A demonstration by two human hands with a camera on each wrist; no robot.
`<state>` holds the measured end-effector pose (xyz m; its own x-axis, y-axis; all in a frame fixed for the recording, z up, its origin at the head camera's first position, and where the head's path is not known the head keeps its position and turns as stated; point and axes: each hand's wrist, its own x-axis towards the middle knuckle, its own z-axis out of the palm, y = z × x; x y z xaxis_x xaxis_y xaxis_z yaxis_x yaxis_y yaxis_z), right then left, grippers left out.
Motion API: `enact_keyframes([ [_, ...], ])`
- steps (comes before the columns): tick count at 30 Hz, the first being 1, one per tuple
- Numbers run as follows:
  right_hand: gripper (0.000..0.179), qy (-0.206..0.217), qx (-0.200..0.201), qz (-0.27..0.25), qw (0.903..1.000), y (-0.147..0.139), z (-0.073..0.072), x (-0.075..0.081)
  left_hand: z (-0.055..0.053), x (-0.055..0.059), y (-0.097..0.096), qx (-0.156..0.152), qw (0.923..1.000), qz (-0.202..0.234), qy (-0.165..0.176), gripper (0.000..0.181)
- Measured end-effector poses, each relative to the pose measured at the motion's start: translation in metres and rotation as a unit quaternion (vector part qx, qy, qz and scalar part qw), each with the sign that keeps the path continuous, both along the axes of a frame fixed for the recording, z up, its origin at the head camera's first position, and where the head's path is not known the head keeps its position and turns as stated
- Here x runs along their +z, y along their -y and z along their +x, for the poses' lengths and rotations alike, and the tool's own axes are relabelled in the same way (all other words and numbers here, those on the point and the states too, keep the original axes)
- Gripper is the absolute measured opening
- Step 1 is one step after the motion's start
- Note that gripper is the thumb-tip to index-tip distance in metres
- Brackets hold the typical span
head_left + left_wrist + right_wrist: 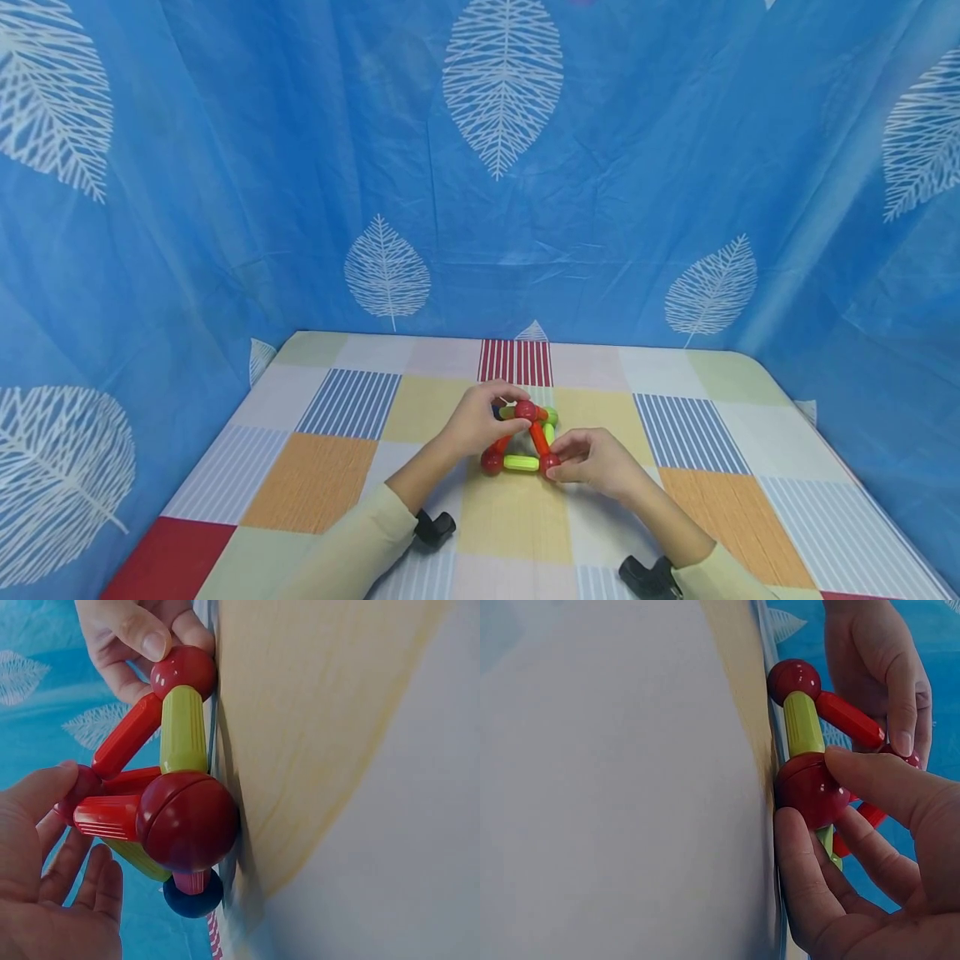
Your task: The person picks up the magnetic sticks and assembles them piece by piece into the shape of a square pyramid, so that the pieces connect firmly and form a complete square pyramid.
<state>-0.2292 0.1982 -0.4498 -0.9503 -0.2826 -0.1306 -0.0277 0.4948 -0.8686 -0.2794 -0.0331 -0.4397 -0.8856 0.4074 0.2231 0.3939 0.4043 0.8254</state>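
A pyramid-like frame of coloured rods and balls, apparently a magnetic building set, stands on the patterned cloth. My left hand (480, 414) pinches its top red ball (527, 410) between thumb and fingers. At the near right corner, my right hand (600, 463) grips another red ball (810, 789) low against the cloth. A third red ball (492, 462) forms the near left corner, joined to the right one by a yellow-green rod (521, 463). Red rods (129, 736) slope up to the top. Behind are a green ball (552, 416) and a dark blue ball (193, 895) with a pink rod (192, 880).
A checked patchwork cloth (517, 521) covers the table. Blue sheets (585, 217) with white leaf prints hang along the back and both sides. Black wrist-worn devices (433, 530) sit at both sleeves.
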Motion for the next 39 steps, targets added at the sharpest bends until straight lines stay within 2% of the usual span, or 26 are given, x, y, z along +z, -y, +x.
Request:
enact_keyframes([
  [4, 0.029, 0.012, -0.011, -0.009, 0.9998, 0.002, -0.001, 0.000, 0.001, 0.001, 0.002, 0.003, 0.9999, -0.012, -0.009, 0.036],
  [8, 0.031, 0.018, -0.027, -0.024, 0.9992, 0.005, -0.001, 0.000, 0.005, 0.001, 0.008, 0.022, 0.9995, -0.022, -0.010, 0.040],
  [12, 0.033, -0.002, -0.044, -0.011, 0.9990, 0.010, -0.001, 0.001, 0.009, 0.001, 0.015, 0.044, 0.9967, -0.068, 0.001, 0.032],
  [15, 0.033, -0.020, -0.052, 0.007, 0.9985, 0.013, -0.001, 0.002, 0.012, 0.000, 0.019, 0.037, 0.9923, -0.117, 0.014, 0.022],
  [18, 0.031, -0.035, -0.050, 0.023, 0.9979, 0.015, -0.002, 0.002, 0.015, -0.001, 0.018, 0.021, 0.9896, -0.142, 0.015, 0.017],
  [28, 0.025, -0.040, -0.031, 0.034, 0.9981, 0.014, -0.002, 0.002, 0.020, -0.001, 0.015, 0.015, 0.9903, -0.138, 0.008, 0.013],
  [34, 0.028, -0.042, -0.039, 0.036, 0.9977, 0.015, -0.001, 0.004, 0.019, -0.001, 0.015, 0.015, 0.9877, -0.155, 0.009, 0.012],
  [39, 0.030, -0.040, -0.030, 0.029, 0.9983, 0.013, -0.001, 0.003, 0.020, -0.002, 0.015, 0.014, 0.9873, -0.157, 0.020, 0.013],
])
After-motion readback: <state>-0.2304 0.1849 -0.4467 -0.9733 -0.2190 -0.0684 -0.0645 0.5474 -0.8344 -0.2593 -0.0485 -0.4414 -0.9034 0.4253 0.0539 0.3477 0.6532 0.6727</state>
